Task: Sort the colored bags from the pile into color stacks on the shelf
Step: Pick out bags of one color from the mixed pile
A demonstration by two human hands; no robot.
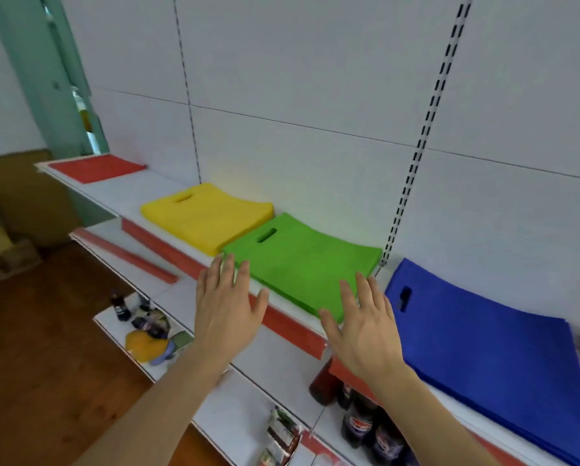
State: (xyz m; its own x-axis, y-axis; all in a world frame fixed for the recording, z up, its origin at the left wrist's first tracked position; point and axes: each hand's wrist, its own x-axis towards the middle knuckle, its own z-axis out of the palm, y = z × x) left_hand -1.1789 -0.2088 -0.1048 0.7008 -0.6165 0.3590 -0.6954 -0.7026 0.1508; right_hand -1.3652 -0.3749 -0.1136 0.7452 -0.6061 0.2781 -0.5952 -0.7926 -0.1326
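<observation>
Green bags (pixel 302 264) lie between left hand (pixel 226 307) and right hand (pixel 362 327), each grip wide.

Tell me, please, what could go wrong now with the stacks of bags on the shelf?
1. The stack of flat green fabric bags lies askew, its near corner at the red shelf edge. A push from the open left hand or right hand might slide bags off.
2. The green stack touches the stack of flat yellow fabric bags, so straightening one may shift the other.
3. Dark soda bottles stand on the shelf below; falling bags could possibly knock them.
</observation>
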